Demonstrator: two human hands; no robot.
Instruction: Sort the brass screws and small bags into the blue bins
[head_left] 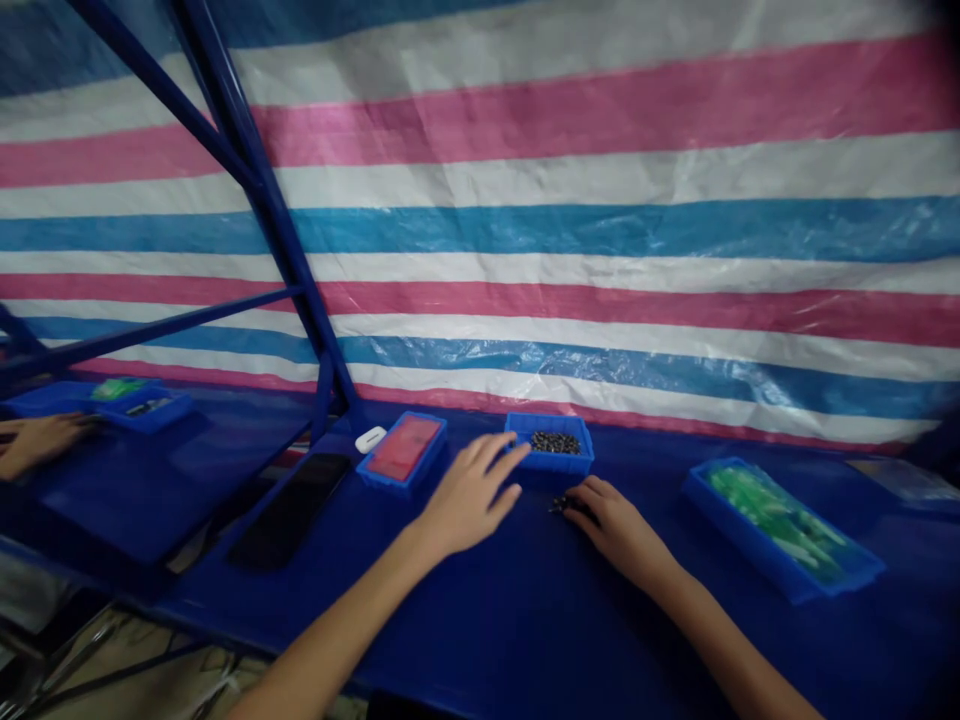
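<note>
My left hand point(474, 492) is held over the table with its fingers spread and nothing in them. Its fingertips reach the near left side of a small blue bin point(551, 462), which holds many small dark metal parts point(556, 442). To the right, my right hand point(616, 525) rests low on the table with curled fingers. A few small dark parts point(559, 505) show at its fingertips, just in front of the bin; their exact kind is too small to make out.
A blue bin with a red content point(406, 448), a white tag point(370, 439) and a black phone-like slab point(291, 510) lie left. At right stands a blue bin of green bagged pieces point(776, 520). Another person's hand point(45, 440) is at the far-left table. A blue frame post point(281, 235) rises behind.
</note>
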